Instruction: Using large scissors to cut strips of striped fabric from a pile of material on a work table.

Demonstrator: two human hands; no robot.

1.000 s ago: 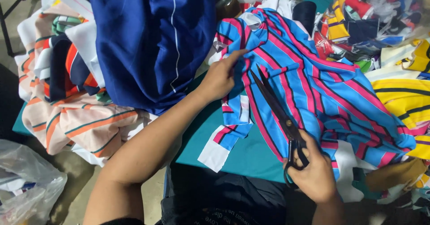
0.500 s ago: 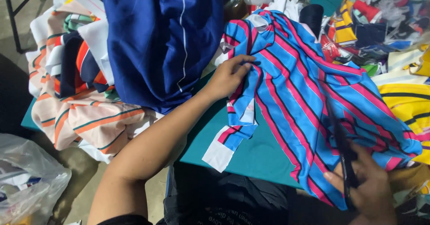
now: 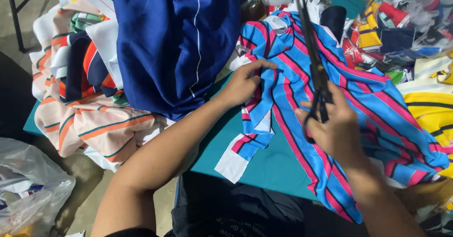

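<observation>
A crumpled clear plastic bag (image 3: 28, 185) sits on the floor at the lower left, with white and yellow bits showing through it. More clear plastic wrapping (image 3: 415, 10) covers bright folded cloth at the upper right of the counter. No labels, signs or screens can be made out.

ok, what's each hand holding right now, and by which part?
Right hand holds black scissors by the handle loops, blades pointing away. Left hand pinches the blue-and-pink striped fabric at its edge with the fingers.
</observation>
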